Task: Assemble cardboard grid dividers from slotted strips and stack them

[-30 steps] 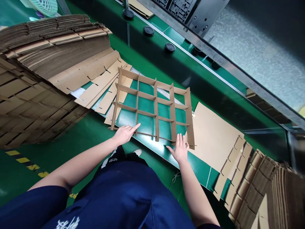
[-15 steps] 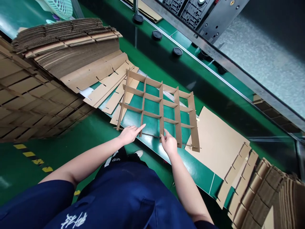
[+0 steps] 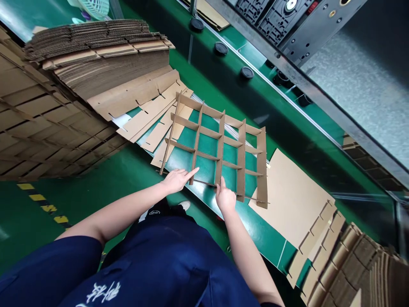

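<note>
A cardboard grid divider (image 3: 220, 145) made of crossed slotted strips lies on the green table, its near edge towards me. My left hand (image 3: 176, 181) grips the near strip beside the second cross strip from the left, index finger stretched along it. At the foot of the middle cross strip, my right hand (image 3: 225, 198) pinches the same near strip, index finger pointing up. The fingers beneath the strip are partly hidden. The near strip's left end looks loose from the leftmost cross strip (image 3: 169, 140).
Loose slotted strips (image 3: 159, 132) and a tall stack of cardboard (image 3: 111, 68) lie to the left, beside piled grids (image 3: 47, 132). A flat cardboard sheet (image 3: 294, 187) and more strips (image 3: 311, 234) are on the right. A metal-framed machine (image 3: 287, 64) stands beyond the table.
The view has shifted slightly, so the table and divider sit a little farther right. Both hands keep their places at the near strip; its left end now shows less beyond the leftmost cross strip.
</note>
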`<action>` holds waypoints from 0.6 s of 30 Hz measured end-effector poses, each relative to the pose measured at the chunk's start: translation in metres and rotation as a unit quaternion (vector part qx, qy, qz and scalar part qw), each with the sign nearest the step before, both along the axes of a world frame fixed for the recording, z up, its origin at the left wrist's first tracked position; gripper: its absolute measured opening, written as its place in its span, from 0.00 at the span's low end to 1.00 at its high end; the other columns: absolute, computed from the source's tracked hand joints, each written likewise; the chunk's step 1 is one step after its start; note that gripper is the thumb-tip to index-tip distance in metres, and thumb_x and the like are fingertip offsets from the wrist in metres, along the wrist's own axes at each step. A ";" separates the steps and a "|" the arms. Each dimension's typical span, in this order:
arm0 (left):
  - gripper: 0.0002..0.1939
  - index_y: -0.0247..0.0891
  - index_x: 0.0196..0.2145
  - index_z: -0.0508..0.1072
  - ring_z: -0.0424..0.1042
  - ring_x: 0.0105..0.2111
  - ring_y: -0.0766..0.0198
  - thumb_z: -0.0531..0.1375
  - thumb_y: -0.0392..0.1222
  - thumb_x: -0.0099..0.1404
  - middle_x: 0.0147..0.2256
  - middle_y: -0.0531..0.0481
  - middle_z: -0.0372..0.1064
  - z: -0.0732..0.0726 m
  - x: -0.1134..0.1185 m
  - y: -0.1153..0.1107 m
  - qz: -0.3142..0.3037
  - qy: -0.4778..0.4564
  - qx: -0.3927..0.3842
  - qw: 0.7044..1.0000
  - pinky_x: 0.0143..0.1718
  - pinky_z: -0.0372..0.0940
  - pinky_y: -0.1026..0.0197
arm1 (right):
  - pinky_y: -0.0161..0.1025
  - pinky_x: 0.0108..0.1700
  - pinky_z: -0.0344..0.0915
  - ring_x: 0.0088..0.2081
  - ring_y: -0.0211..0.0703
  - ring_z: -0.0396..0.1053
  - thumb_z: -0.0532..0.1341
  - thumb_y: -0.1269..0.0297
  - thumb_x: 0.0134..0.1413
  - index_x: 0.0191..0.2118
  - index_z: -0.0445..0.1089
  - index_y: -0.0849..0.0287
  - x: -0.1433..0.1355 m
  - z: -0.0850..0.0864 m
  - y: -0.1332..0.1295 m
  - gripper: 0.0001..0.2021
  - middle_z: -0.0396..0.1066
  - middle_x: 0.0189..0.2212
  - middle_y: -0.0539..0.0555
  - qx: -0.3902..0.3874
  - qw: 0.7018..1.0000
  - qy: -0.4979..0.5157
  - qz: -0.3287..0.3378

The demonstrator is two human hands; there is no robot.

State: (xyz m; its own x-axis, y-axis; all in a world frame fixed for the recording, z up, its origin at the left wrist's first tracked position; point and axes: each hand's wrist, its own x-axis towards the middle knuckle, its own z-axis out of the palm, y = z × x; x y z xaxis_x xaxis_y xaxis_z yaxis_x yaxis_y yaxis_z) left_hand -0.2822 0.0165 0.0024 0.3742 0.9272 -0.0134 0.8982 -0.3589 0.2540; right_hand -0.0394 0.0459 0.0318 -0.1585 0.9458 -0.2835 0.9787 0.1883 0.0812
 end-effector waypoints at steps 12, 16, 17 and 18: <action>0.36 0.42 0.69 0.39 0.70 0.39 0.57 0.49 0.33 0.67 0.37 0.45 0.70 0.005 0.001 0.004 0.006 -0.003 -0.037 0.999 0.40 0.64 0.57 | 0.38 0.36 0.66 0.36 0.47 0.74 0.44 0.49 0.66 0.65 0.55 0.59 -0.034 0.024 -0.008 0.28 0.75 0.39 0.60 0.061 0.983 0.164 0.047; 0.37 0.40 0.68 0.39 0.71 0.42 0.56 0.50 0.34 0.66 0.39 0.43 0.71 0.004 0.000 0.005 0.010 -0.020 -0.062 0.998 0.41 0.64 0.58 | 0.36 0.35 0.65 0.31 0.43 0.73 0.49 0.57 0.64 0.67 0.45 0.64 -0.073 0.013 -0.011 0.30 0.75 0.30 0.52 -0.058 0.951 0.294 0.081; 0.38 0.40 0.68 0.38 0.71 0.42 0.56 0.51 0.34 0.66 0.40 0.43 0.71 0.004 0.000 0.006 0.009 -0.024 -0.071 0.997 0.41 0.64 0.58 | 0.36 0.35 0.65 0.30 0.43 0.72 0.48 0.60 0.64 0.68 0.42 0.66 -0.077 0.008 -0.011 0.30 0.75 0.30 0.52 -0.068 0.944 0.314 0.080; 0.39 0.40 0.69 0.36 0.71 0.42 0.56 0.51 0.34 0.65 0.40 0.44 0.71 0.004 -0.001 0.006 0.008 -0.030 -0.079 0.996 0.40 0.65 0.58 | 0.36 0.35 0.65 0.30 0.42 0.72 0.47 0.62 0.63 0.68 0.41 0.67 -0.079 0.004 -0.012 0.30 0.75 0.30 0.52 -0.067 0.939 0.328 0.077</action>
State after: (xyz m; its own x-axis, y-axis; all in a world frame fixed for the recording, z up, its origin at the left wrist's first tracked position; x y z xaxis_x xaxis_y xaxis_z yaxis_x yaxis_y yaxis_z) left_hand -0.2831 0.0229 0.0061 0.3637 0.9212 -0.1381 0.8853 -0.2957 0.3588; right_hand -0.1188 0.0339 0.0353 -0.4730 0.8597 -0.1927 0.7700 0.2971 -0.5646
